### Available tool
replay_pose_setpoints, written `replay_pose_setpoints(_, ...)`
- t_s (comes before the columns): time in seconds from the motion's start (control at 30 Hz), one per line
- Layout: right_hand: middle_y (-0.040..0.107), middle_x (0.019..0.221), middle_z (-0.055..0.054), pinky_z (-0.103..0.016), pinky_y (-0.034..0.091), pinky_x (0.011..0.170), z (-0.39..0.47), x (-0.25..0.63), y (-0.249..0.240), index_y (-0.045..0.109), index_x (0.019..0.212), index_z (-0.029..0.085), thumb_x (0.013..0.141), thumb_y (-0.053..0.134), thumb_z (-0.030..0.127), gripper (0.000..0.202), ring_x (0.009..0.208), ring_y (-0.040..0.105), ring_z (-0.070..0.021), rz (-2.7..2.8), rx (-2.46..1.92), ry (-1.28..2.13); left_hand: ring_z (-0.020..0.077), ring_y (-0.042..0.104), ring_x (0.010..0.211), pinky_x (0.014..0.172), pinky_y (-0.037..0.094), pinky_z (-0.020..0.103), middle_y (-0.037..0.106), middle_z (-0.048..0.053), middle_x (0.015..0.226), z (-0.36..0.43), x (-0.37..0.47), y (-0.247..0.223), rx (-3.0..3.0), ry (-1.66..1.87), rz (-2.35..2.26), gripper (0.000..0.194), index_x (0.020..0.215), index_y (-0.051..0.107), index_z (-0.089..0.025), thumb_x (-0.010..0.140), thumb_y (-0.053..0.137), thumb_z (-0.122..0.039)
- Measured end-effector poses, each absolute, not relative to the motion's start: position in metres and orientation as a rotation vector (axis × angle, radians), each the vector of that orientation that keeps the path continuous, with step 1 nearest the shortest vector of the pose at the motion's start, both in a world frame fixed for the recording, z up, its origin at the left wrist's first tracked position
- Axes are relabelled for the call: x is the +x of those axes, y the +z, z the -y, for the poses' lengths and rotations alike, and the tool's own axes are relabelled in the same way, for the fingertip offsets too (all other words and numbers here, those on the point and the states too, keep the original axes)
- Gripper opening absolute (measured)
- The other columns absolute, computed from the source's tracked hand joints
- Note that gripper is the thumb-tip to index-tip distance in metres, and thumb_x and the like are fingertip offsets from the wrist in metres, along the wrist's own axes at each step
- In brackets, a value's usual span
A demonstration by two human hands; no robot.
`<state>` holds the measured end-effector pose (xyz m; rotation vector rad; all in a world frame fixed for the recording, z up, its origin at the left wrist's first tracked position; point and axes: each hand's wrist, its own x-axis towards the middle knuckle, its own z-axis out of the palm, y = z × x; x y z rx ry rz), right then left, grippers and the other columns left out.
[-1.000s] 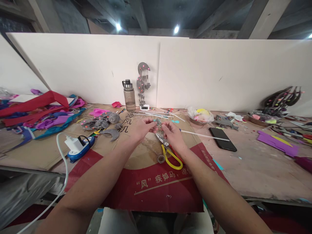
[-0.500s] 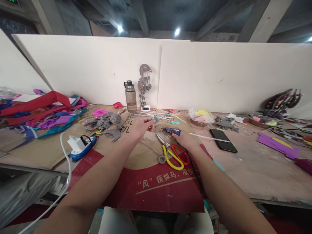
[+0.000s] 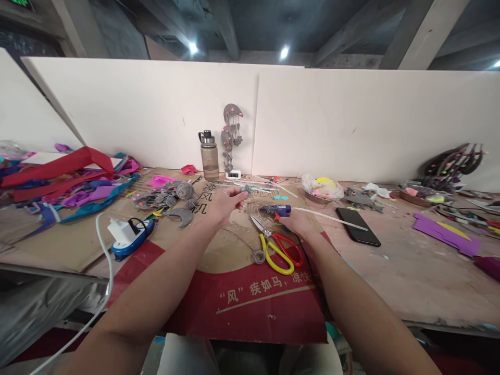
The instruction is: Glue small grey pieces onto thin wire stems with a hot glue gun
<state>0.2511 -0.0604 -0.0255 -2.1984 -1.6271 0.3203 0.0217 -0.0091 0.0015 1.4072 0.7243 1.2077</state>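
Observation:
My left hand [image 3: 227, 204] pinches a small grey felt piece [image 3: 248, 190] between thumb and fingertips, above the cardboard. In my right hand [image 3: 295, 221] is a blue glue gun [image 3: 277, 210], its nozzle pointing left and a long clear glue stick [image 3: 328, 217] coming out of its back, over the phone. Below the hands, scissors [image 3: 275, 249] with one yellow and one red handle lie with blades apart. A coil of grey cord [image 3: 258, 256] touches the cardboard beside the yellow handle. Small light-blue pieces [image 3: 280, 197] lie beyond the glue gun.
Grey felt pieces [image 3: 179, 216] and a blue power strip [image 3: 133, 242] lie left. A bottle [image 3: 210, 159] stands behind near a hanging grey moon decoration [image 3: 233, 112]. A black phone [image 3: 357, 227], a bowl in plastic [image 3: 322, 188] and purple felt [image 3: 445, 234] are right.
The glue gun in my right hand has turned slightly, with its body and trigger showing more. My left hand stays nearly in place with the grey piece.

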Motion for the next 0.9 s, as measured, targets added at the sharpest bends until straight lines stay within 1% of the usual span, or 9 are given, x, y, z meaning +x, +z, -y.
replay_pose_setpoints(0.1,0.068,0.071,-0.009,-0.026,0.041,0.054,0.062,0.25,-0.026,0.068,0.08,0.015,0.073,0.06,0.037,0.025,0.065,0.063,-0.0204,1.553,-2.196,0.416,0.0055,0.044,0.046,0.046,0.034,0.02,0.052,-0.002,0.053,0.009,0.021,0.005,1.353,1.211,-0.719,0.027,0.064,0.061,-0.014,0.062,0.078,-0.035)
replay_pose_setpoints(0.2,0.06,0.053,-0.002,-0.024,0.036,0.049,0.06,0.248,-0.027,0.066,0.07,0.017,0.067,0.063,0.029,0.012,0.052,0.055,-0.016,1.411,-2.047,0.578,0.0053,0.044,0.047,0.046,0.034,0.019,0.052,-0.002,0.053,0.011,0.02,0.007,1.313,1.222,-0.712,0.027,0.062,0.059,-0.013,0.06,0.079,-0.032)
replay_pose_setpoints(0.27,0.055,0.049,0.0,-0.024,0.035,0.047,0.06,0.245,-0.027,0.064,0.067,0.017,0.066,0.063,0.025,0.008,0.048,0.05,-0.0137,1.339,-1.981,0.628,0.0053,0.044,0.047,0.046,0.034,0.019,0.052,-0.002,0.053,0.012,0.02,0.009,1.294,1.223,-0.716,0.027,0.061,0.059,-0.014,0.059,0.079,-0.031)
replay_pose_setpoints(0.4,0.057,0.058,0.001,-0.022,0.037,0.047,0.065,0.238,-0.02,0.063,0.08,0.016,0.072,0.057,0.029,0.016,0.049,0.048,-0.0109,1.271,-1.83,0.639,0.0052,0.045,0.046,0.045,0.034,0.019,0.054,-0.001,0.056,0.013,0.019,0.01,1.249,1.213,-0.727,0.031,0.061,0.056,-0.014,0.057,0.081,-0.033)
replay_pose_setpoints(0.5,0.06,0.068,0.0,-0.023,0.041,0.048,0.069,0.233,-0.013,0.06,0.087,0.017,0.07,0.062,0.032,0.023,0.053,0.05,-0.0112,1.234,-1.61,0.664,0.0051,0.045,0.047,0.045,0.035,0.02,0.055,-0.001,0.058,0.012,0.018,0.01,1.219,1.21,-0.694,0.032,0.062,0.056,-0.014,0.057,0.081,-0.033)
replay_pose_setpoints(0.6,0.062,0.078,-0.002,-0.025,0.047,0.051,0.072,0.225,-0.009,0.054,0.088,0.02,0.067,0.064,0.03,0.025,0.057,0.053,-0.0125,1.187,-1.391,0.695,0.0048,0.046,0.048,0.045,0.036,0.019,0.057,0.0,0.061,0.01,0.017,0.009,1.189,1.223,-0.664,0.032,0.063,0.057,-0.014,0.057,0.082,-0.033)
replay_pose_setpoints(0.67,0.063,0.082,-0.002,-0.026,0.049,0.051,0.074,0.22,-0.006,0.05,0.088,0.022,0.067,0.065,0.03,0.027,0.059,0.055,-0.0131,1.155,-1.246,0.724,0.0045,0.047,0.048,0.045,0.035,0.019,0.057,0.0,0.062,0.009,0.017,0.009,1.163,1.242,-0.662,0.033,0.063,0.056,-0.014,0.057,0.082,-0.033)
replay_pose_setpoints(0.8,0.064,0.096,-0.002,-0.022,0.044,0.047,0.084,0.209,0.001,0.046,0.094,0.023,0.071,0.066,0.034,0.032,0.059,0.054,-0.0102,1.198,-1.047,0.756,0.0044,0.046,0.048,0.046,0.036,0.019,0.06,0.001,0.062,0.01,0.015,0.012,1.095,1.279,-0.684,0.036,0.062,0.054,-0.014,0.053,0.083,-0.033)
replay_pose_setpoints(0.9,0.064,0.092,0.0,-0.021,0.041,0.046,0.09,0.205,0.006,0.047,0.098,0.023,0.074,0.065,0.036,0.033,0.053,0.047,-0.0077,1.253,-1.022,0.712,0.0046,0.047,0.048,0.047,0.037,0.02,0.061,0.001,0.063,0.011,0.015,0.014,1.068,1.297,-0.71,0.037,0.063,0.055,-0.014,0.051,0.083,-0.034)
